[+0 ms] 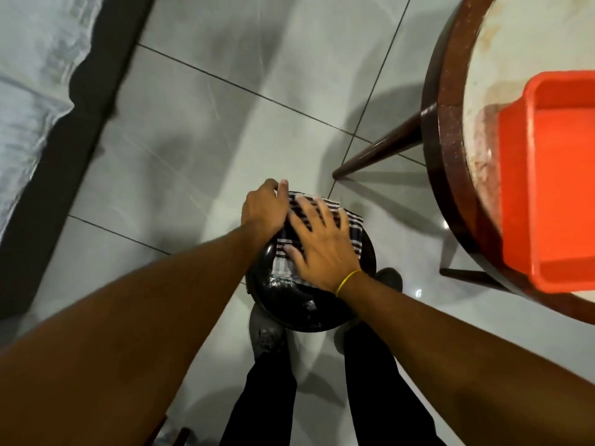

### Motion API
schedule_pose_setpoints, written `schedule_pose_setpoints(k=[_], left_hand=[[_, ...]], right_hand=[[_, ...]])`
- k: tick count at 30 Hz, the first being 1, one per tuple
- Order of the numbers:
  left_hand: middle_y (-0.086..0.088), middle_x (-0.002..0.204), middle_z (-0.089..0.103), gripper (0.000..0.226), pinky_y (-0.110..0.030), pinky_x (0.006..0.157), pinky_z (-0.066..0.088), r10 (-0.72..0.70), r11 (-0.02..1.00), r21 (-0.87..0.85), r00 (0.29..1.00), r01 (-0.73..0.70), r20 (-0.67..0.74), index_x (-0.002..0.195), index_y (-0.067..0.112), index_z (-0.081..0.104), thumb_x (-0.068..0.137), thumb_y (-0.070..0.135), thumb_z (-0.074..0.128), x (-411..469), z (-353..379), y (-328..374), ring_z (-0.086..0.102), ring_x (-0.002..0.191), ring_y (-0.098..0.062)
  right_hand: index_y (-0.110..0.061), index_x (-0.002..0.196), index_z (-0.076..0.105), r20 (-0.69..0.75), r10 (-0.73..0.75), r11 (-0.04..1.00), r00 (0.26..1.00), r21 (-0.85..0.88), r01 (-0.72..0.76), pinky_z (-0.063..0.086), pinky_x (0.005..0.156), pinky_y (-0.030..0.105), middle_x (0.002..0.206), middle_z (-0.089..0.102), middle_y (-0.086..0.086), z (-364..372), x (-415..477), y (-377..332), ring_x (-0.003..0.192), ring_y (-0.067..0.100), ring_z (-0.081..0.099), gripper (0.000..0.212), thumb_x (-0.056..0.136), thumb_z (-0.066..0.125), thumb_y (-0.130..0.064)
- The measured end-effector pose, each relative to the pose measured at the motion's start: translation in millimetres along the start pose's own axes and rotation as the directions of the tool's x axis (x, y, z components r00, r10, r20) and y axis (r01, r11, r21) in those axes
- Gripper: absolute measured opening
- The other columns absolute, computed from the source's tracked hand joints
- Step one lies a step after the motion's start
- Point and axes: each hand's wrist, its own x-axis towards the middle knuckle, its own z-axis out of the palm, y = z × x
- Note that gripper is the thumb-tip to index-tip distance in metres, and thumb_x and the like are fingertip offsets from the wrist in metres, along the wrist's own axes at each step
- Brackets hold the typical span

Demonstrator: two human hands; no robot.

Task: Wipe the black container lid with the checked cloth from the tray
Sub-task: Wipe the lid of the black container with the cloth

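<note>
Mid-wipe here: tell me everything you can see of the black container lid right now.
The black container lid is round, glossy and dark, probably plastic, lying roughly level above the tiled floor, over the person's shoes. The checked cloth covers its far half under the flat right hand; the left hand grips its far-left rim. The near bare part shows whitish smears.

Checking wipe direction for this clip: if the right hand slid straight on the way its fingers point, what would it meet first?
The right hand, flat on the checked cloth, points up-left toward the left hand gripping the lid edge. It would likely meet that hand first; they look nearly touching.
</note>
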Motion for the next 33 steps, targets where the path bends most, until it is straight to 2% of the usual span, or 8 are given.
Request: schedule_pose_setpoints(k=[3,6,12,15,18,24,28,33], left_hand=[[-0.018,0.117,0.074,0.07,-0.037,0.082,0.042,-0.119,0.993,0.036,0.973,0.114,0.198,0.118,0.01,0.073,0.101,0.065,0.033,37,16,4,0.063,0.093,-0.032],[-0.013,0.11,0.076,0.058,-0.034,0.069,0.042,-0.107,0.994,-0.01,0.966,0.113,0.236,0.096,0.015,0.072,0.092,0.065,0.043,56,32,2,0.065,0.081,-0.023],[-0.006,0.091,0.072,0.057,-0.033,0.066,0.043,-0.086,0.984,-0.135,0.978,0.113,0.191,0.091,0.015,0.071,0.084,0.068,0.052,70,39,-9,0.065,0.08,-0.022],[-0.003,0.073,0.068,0.053,-0.03,0.056,0.039,-0.074,0.993,-0.081,0.988,0.086,0.135,0.072,0.016,0.066,0.082,0.067,0.052,68,41,-6,0.063,0.068,-0.021],[-0.003,0.059,0.059,0.047,-0.031,0.05,0.037,-0.094,0.994,-0.052,0.995,0.096,0.044,0.059,0.012,0.058,0.078,0.054,0.055,65,41,-4,0.058,0.057,-0.024],[-0.001,0.058,0.055,0.032,-0.029,0.049,0.038,-0.117,0.993,-0.004,0.993,0.117,0.014,0.057,0.014,0.054,0.078,0.038,0.059,55,48,-5,0.053,0.053,-0.022],[-0.002,0.058,0.055,0.038,-0.031,0.052,0.036,-0.031,0.993,0.11,0.999,0.03,0.012,0.057,0.014,0.055,0.083,0.041,0.056,49,47,0,0.054,0.054,-0.026],[-0.002,0.062,0.061,0.056,-0.033,0.056,0.043,0.287,0.883,0.36,0.954,-0.3,0.089,0.064,0.017,0.062,0.087,0.062,0.039,34,56,8,0.057,0.06,-0.025]], right_hand=[[-0.028,0.171,0.028,0.001,-0.053,0.998,0.999,-0.027,0.053,0.019,0.125,0.078,0.181,0.021,0.007,28,3,3,0.167,0.039,0.022,0.073,0.108,0.033,-0.064],[-0.027,0.17,0.03,-0.098,-0.038,0.998,0.994,-0.044,0.034,0.02,0.125,0.075,0.18,0.026,0.007,46,1,9,0.165,0.039,0.027,0.074,0.107,0.035,-0.064],[-0.028,0.171,0.029,-0.18,0.004,1.0,0.984,-0.013,-0.006,0.018,0.126,0.074,0.182,0.021,0.005,56,2,9,0.165,0.038,0.026,0.075,0.107,0.035,-0.066],[-0.03,0.172,0.025,-0.202,0.192,0.981,0.96,0.043,-0.187,0.014,0.127,0.071,0.18,0.024,0.005,62,-1,6,0.165,0.036,0.025,0.076,0.106,0.036,-0.067],[-0.027,0.172,0.024,-0.22,0.455,0.891,0.863,0.127,-0.437,0.017,0.127,0.071,0.181,0.023,0.005,67,-9,-2,0.166,0.035,0.024,0.079,0.106,0.034,-0.067],[-0.027,0.173,0.02,-0.18,0.835,0.55,0.52,0.315,-0.774,0.027,0.122,0.074,0.18,0.022,0.004,80,-32,-36,0.166,0.035,0.024,0.08,0.105,0.037,-0.066],[-0.026,0.173,0.02,-0.151,0.85,0.526,0.505,0.3,-0.796,0.03,0.12,0.075,0.18,0.023,0.004,83,-36,-42,0.165,0.036,0.026,0.079,0.106,0.035,-0.066],[-0.024,0.173,0.02,-0.131,0.841,0.539,0.525,0.285,-0.793,0.029,0.119,0.076,0.18,0.022,0.005,84,-32,-39,0.166,0.036,0.024,0.079,0.106,0.034,-0.064]])
